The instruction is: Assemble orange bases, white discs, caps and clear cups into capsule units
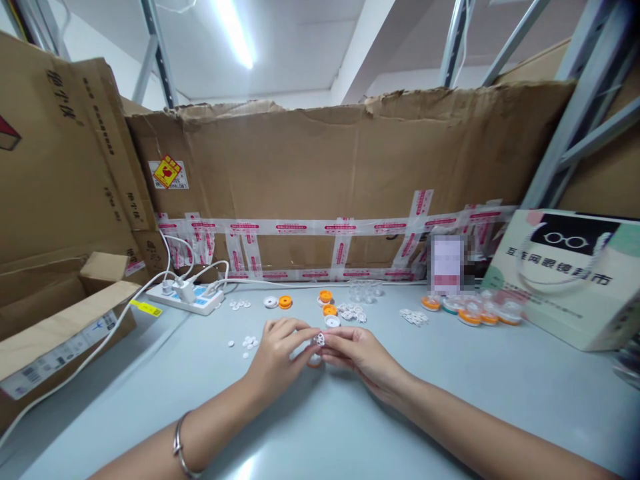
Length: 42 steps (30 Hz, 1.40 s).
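Note:
My left hand [278, 350] and my right hand [359, 353] meet at the middle of the grey table [450, 400], fingers pinched together. Between the fingertips sits a small white perforated round part [320, 339]. An orange edge [315, 363] shows just under my hands; I cannot tell which hand holds it. Just beyond my hands lie orange spools [328, 303], a white disc [332, 321] and a heap of small white parts [352, 313]. Small white buttons [247, 344] lie left of my left hand.
A white power strip [186, 298] with plugged cables sits back left, beside open cardboard boxes [55, 333]. A taped cardboard wall [320, 200] closes the back. Finished orange-and-clear spools [475, 310] stand back right next to a printed paper bag [570, 277].

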Each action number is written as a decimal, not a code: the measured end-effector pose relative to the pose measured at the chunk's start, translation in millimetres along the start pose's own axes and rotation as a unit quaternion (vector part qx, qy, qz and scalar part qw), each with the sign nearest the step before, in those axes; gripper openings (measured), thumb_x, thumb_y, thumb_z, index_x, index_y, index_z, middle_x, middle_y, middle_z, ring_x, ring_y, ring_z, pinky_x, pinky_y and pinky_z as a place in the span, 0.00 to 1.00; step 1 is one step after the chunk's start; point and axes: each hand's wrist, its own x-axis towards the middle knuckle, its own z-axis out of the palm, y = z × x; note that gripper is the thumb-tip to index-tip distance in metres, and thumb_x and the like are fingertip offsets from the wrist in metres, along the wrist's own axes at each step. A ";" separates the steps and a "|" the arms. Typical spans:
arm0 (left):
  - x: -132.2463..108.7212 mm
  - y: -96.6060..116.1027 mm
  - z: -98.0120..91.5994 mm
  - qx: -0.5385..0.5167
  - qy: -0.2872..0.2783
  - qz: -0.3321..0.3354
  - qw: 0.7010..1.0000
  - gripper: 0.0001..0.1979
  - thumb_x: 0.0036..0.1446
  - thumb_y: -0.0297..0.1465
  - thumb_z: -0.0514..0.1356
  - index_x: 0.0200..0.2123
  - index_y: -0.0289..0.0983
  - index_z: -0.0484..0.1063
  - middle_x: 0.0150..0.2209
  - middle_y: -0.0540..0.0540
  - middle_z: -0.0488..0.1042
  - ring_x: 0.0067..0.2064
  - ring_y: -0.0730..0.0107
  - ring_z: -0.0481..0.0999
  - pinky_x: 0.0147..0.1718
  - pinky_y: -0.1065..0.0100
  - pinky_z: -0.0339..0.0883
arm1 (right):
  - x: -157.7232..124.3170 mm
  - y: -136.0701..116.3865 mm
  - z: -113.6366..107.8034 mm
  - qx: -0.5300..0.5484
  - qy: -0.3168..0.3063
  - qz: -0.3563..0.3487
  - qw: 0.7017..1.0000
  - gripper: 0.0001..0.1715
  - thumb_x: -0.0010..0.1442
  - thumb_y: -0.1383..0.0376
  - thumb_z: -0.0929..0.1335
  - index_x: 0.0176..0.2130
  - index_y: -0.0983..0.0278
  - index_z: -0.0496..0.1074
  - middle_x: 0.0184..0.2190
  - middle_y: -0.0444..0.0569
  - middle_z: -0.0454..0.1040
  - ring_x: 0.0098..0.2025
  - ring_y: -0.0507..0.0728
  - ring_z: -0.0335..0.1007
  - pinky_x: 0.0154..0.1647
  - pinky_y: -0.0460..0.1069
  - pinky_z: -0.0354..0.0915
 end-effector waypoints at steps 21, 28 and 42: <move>-0.7 3.1 -0.4 -0.019 -0.026 -0.045 0.998 0.09 0.53 0.27 0.59 0.39 0.40 0.72 0.35 0.49 0.75 0.37 0.69 0.73 0.36 0.66 0.53 | 2.2 4.3 -0.2 0.006 0.010 -0.019 1.000 0.13 0.43 0.59 0.72 0.28 0.67 0.75 0.23 0.47 0.76 0.31 0.51 0.72 0.37 0.45 0.64; -1.8 4.3 -0.8 -0.019 -0.029 -0.046 0.998 0.09 0.51 0.24 0.59 0.38 0.39 0.72 0.36 0.50 0.76 0.37 0.69 0.74 0.36 0.66 0.53 | 2.8 6.5 -0.6 0.003 0.013 -0.021 1.000 0.14 0.41 0.60 0.73 0.28 0.67 0.75 0.24 0.46 0.76 0.30 0.51 0.72 0.36 0.46 0.63; -2.3 6.7 1.7 -0.014 -0.011 -0.019 1.000 0.08 0.52 0.25 0.59 0.37 0.40 0.72 0.34 0.50 0.77 0.34 0.70 0.75 0.34 0.66 0.53 | 6.5 15.2 0.1 -0.003 0.041 -0.065 0.997 0.17 0.36 0.60 0.75 0.26 0.68 0.72 0.21 0.44 0.74 0.26 0.51 0.70 0.34 0.47 0.63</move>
